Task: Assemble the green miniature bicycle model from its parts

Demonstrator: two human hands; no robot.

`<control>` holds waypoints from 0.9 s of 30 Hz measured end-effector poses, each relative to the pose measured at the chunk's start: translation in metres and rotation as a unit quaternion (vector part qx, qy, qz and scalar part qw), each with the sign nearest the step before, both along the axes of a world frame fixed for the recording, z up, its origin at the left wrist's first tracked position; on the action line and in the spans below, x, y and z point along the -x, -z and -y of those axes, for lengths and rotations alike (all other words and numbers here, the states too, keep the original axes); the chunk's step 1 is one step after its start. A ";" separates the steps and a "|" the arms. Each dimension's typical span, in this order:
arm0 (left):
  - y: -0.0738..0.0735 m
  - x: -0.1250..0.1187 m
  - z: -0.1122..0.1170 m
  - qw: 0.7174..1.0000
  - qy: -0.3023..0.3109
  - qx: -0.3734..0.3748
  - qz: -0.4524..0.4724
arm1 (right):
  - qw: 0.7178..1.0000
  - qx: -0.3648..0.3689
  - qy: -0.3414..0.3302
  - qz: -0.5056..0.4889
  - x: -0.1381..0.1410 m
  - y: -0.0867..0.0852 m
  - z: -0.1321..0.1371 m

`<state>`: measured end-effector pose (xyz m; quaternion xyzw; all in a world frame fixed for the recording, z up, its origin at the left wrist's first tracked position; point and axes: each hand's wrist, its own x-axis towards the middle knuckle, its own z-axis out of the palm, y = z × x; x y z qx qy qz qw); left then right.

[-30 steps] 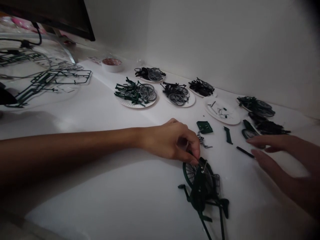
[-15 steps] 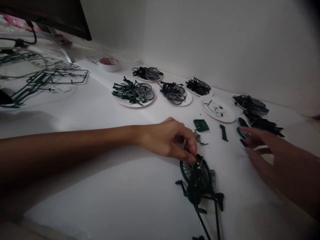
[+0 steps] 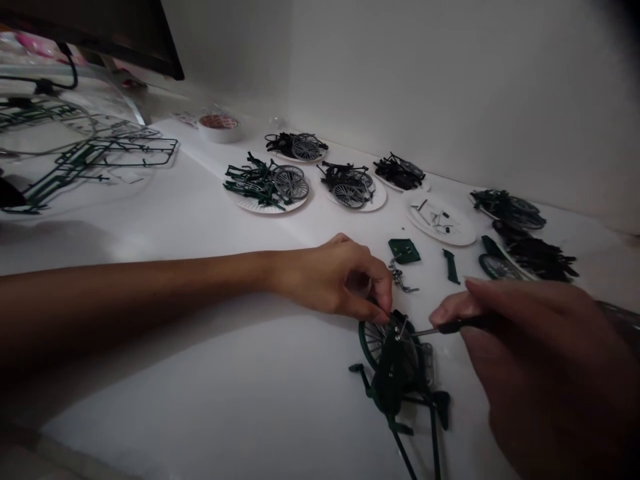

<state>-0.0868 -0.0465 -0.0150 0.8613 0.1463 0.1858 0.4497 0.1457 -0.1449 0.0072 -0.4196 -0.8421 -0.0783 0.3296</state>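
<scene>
A dark green model bicycle [image 3: 400, 380] lies on its side on the white table [image 3: 210, 373], partly assembled, one spoked wheel showing. My left hand [image 3: 340, 280] reaches across from the left and pinches the bicycle at the top of its wheel. My right hand [image 3: 540, 360] comes in from the right, closed around a small black-handled screwdriver [image 3: 450, 327]. The screwdriver's thin metal tip meets the bicycle right beside my left fingertips.
Loose green parts [image 3: 404, 251] and a small metal piece [image 3: 400, 277] lie just beyond the bicycle. Several paper plates [image 3: 265, 203] with bicycle parts line the back by the wall. A tape roll [image 3: 219, 127], green part frames [image 3: 100, 157] and a monitor [image 3: 100, 33] are at the left.
My right hand has picked the black screwdriver up off the table and brought its tip to the bicycle. My left hand has kept its pinch on the wheel.
</scene>
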 end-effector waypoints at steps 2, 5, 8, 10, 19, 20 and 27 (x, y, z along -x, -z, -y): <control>0.000 0.000 0.000 1.000 -0.001 -0.008 0.001 | 0.999 -0.009 0.000 0.032 0.000 0.001 0.002; 0.000 0.000 0.000 1.000 -0.002 -0.014 -0.003 | 0.998 0.021 0.040 0.040 -0.001 0.001 0.002; 0.000 0.001 0.000 1.000 -0.001 -0.006 -0.005 | 0.996 0.028 0.067 0.053 0.002 0.002 0.003; 0.000 0.001 0.000 1.000 -0.002 -0.005 -0.004 | 0.997 0.023 0.062 0.026 0.003 0.003 0.003; -0.001 0.001 0.000 1.000 -0.010 -0.019 -0.013 | 0.997 0.027 0.055 0.044 0.004 0.000 0.003; 0.000 0.001 0.000 1.000 -0.009 -0.018 -0.012 | 0.996 0.028 0.062 0.051 0.004 -0.001 0.004; 0.002 0.001 -0.001 1.000 0.004 -0.014 0.005 | 0.995 0.072 0.069 0.007 -0.003 -0.001 0.010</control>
